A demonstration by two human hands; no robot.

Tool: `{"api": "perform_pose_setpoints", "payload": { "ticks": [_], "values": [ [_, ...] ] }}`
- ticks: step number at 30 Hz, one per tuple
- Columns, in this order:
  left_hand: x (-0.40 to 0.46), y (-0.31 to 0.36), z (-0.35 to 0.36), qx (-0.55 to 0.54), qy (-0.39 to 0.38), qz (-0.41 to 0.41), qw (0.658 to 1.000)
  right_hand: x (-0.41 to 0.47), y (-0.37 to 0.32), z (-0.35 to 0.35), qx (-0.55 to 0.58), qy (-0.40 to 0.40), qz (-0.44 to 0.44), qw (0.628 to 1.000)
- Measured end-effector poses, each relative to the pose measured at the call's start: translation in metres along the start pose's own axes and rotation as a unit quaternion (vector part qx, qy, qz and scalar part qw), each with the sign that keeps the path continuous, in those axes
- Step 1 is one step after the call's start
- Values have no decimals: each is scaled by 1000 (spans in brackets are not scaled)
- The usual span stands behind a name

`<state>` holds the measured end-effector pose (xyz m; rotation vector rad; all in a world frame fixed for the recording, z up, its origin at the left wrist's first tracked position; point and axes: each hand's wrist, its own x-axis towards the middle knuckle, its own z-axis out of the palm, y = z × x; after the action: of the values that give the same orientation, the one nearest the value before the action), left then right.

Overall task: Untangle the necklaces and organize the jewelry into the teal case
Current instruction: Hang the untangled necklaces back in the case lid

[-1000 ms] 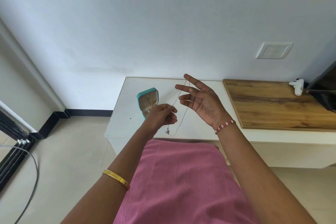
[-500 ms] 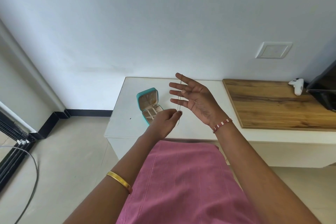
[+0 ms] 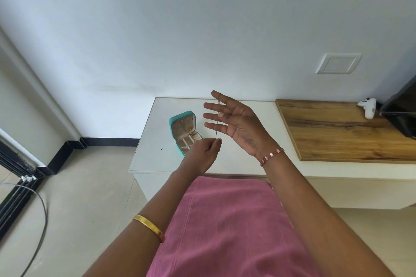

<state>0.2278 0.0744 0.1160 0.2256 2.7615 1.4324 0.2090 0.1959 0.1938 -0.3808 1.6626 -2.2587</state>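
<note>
A thin necklace chain (image 3: 217, 119) runs taut and almost vertical between my two hands above the white table (image 3: 157, 137). My right hand (image 3: 234, 121) is raised with its fingers spread and straight, and the chain hangs over the tip of the uppermost finger. My left hand (image 3: 202, 153) pinches the chain's lower end just below. The teal case (image 3: 183, 131) stands open on the table left of my hands, its lid up, a gold piece hanging inside the lid and several small compartments showing in the base.
A wooden board (image 3: 337, 128) covers the table's right part, with a white game controller (image 3: 368, 108) and a dark screen (image 3: 403, 110) at its far end. A wall plate (image 3: 337, 63) is on the wall. A cable (image 3: 38, 209) lies on the floor at left.
My left hand gathered the loose hanging chain and its pendant, and moved a little forward under my right hand. The chain went from a slack loop to a short taut line.
</note>
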Motion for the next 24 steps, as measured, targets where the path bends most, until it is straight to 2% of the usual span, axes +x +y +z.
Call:
{"api": "perform_pose_setpoints", "payload": {
  "ticks": [2, 4, 8, 13, 16, 20, 24],
  "values": [
    [-1, 3, -2, -19, -4, 4, 1000, 1, 0, -1, -32, 12, 3, 999],
    [-2, 4, -2, -50, -3, 3, 999, 4, 1, -3, -134, 37, 8, 990],
    [-4, 6, -2, -102, -11, -2, 995, 11, 8, -13, -332, 71, 31, 940],
    [-2, 4, -3, -119, -20, -14, 993, 12, 13, -19, -446, 64, 27, 893],
    [-1, 3, -3, -137, -9, -23, 990, 11, 11, -22, -541, 41, 25, 840],
    [0, 3, -4, -148, 4, -36, 988, 8, 10, -23, -589, 11, 39, 807],
    [-1, 6, -7, -188, 23, -59, 980, 6, 15, -26, -567, 7, 49, 822]
  ]
}}
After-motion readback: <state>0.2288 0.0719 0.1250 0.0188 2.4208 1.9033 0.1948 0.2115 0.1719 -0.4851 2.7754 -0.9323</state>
